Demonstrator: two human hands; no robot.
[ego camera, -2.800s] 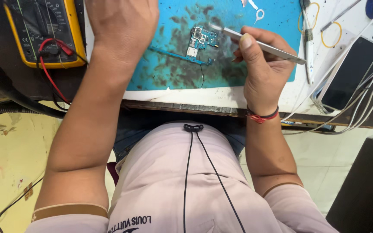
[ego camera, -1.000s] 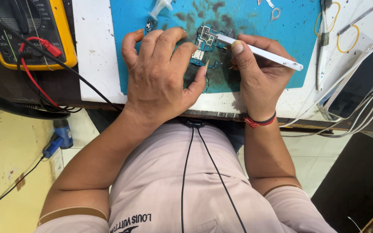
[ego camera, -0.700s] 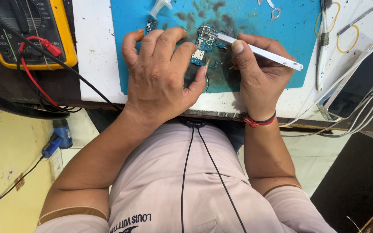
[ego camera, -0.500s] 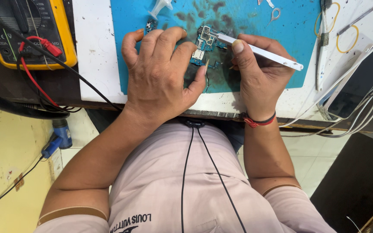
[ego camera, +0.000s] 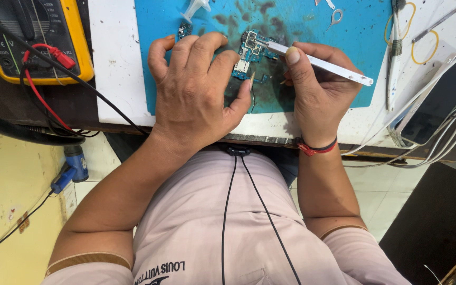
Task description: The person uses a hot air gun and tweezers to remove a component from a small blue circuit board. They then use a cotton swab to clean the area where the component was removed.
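hands on circuit board

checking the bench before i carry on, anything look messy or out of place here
The blue mat is smeared with dark stains around the circuit board that the left hand steadies. The right hand holds a white tool to it. Nothing else looks damaged.

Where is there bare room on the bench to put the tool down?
Bare white strip between the yellow multimeter and the blue mat. Mat's right part, past the right hand, is mostly open. Crowded: around the circuit board under the left hand, and the cables far right.
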